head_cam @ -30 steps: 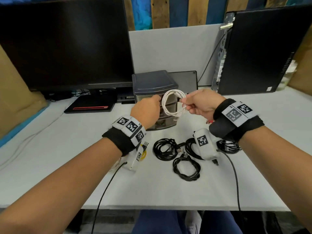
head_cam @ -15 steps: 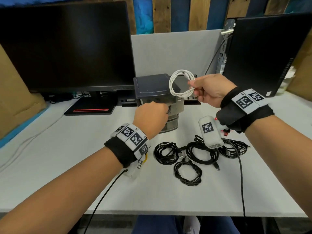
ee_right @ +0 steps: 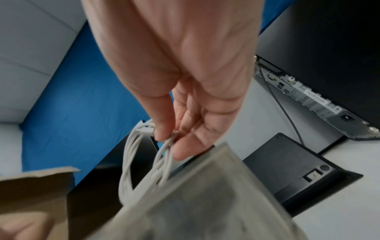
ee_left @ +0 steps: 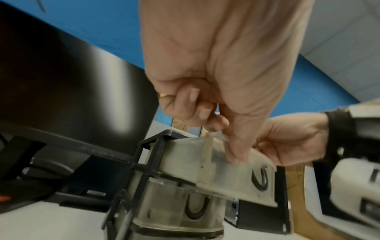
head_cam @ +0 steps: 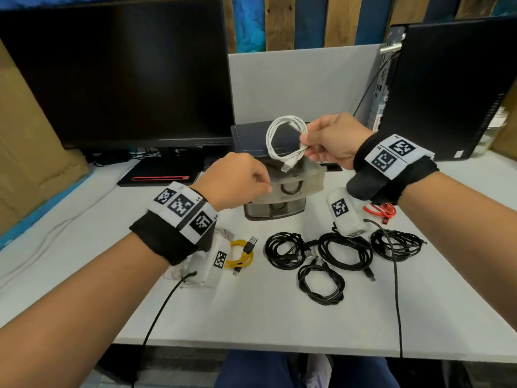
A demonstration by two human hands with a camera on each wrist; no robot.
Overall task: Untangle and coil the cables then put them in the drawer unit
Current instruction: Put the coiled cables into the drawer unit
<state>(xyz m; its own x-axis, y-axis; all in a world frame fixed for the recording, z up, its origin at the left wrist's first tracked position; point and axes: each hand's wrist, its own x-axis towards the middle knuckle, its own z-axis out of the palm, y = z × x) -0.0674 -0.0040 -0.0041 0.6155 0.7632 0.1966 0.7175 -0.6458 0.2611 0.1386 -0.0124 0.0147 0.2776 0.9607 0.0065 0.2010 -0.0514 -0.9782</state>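
The right hand point(head_cam: 331, 142) pinches the coiled white cable point(head_cam: 286, 141) above the pulled-out top drawer point(head_cam: 302, 182) of the drawer unit point(head_cam: 275, 210); the left hand point(head_cam: 237, 180) grips that drawer's front edge. Near the unit, black cables point(head_cam: 321, 259) lie coiled on the table point(head_cam: 265, 317) — a yellow cable point(head_cam: 242, 253) to the left, a red one point(head_cam: 380, 210) to the right, half hidden by the wrist. A monitor point(head_cam: 117, 71) stands far left. The drawer's inside is blurred.
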